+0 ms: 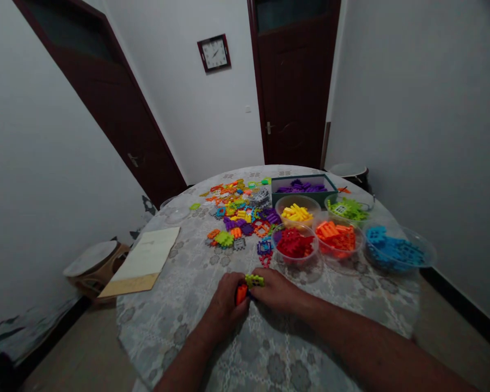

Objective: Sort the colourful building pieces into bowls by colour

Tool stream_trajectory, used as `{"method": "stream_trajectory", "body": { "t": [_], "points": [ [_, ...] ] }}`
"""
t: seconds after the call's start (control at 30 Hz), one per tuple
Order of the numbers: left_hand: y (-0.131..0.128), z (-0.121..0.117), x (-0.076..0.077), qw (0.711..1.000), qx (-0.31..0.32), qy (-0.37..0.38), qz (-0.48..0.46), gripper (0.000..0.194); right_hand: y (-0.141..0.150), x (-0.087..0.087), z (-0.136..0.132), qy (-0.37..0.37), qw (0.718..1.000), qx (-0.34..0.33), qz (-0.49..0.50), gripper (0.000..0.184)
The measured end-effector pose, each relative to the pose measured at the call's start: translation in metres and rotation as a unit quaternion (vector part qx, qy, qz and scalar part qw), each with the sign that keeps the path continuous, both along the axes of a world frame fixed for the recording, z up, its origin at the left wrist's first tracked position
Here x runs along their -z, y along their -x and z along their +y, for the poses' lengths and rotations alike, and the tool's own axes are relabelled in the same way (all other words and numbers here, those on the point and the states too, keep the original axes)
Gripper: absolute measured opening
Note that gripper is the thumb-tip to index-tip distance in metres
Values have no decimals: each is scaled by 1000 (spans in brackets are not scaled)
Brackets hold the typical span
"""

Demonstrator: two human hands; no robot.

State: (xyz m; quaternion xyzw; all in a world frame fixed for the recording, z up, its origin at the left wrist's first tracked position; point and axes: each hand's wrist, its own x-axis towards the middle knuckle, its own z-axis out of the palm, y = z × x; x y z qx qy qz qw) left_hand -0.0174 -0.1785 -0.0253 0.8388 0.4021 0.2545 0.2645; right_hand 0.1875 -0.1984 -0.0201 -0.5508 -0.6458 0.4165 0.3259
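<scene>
While left fingers (230, 281) grip orange pieces (241, 294) — right fingers (266, 276), a green piece (254, 280) — a bowl (297, 261) holds red pieces (295, 243).

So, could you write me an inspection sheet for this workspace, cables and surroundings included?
Surface: round table, patterned cloth.
Job's things: orange piece and light-green piece, in hand.
Clutter: mixed loose pieces; bowls of coloured pieces; box of purple pieces; paper at left.
Hands: left hand holds the orange piece; right hand grips the light-green piece.
Cables: nothing seen.
Surroundings: pale walls, dark doors, clock.
</scene>
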Motion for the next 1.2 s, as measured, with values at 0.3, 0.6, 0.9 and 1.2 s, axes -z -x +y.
{"method": "stream_trajectory", "body": {
  "t": [0.3, 0.6, 0.9, 1.2],
  "points": [
    [5, 7, 3, 997, -32, 29, -64, 36, -8, -5, 1, -16, 997, 8, 79, 2],
    [2, 9, -3, 993, -107, 10, -56, 20, -13, 8, 9, 38, 988, 43, 145, 7],
    [37, 14, -23, 962, -238, 87, -100, 24, -15, 17, 8, 71, 982, 38, 173, 5],
    [26, -9, -22, 989, -35, 29, 142, 45, -15, 16, 9, 52, 986, 32, 157, 3]
  ]
}}
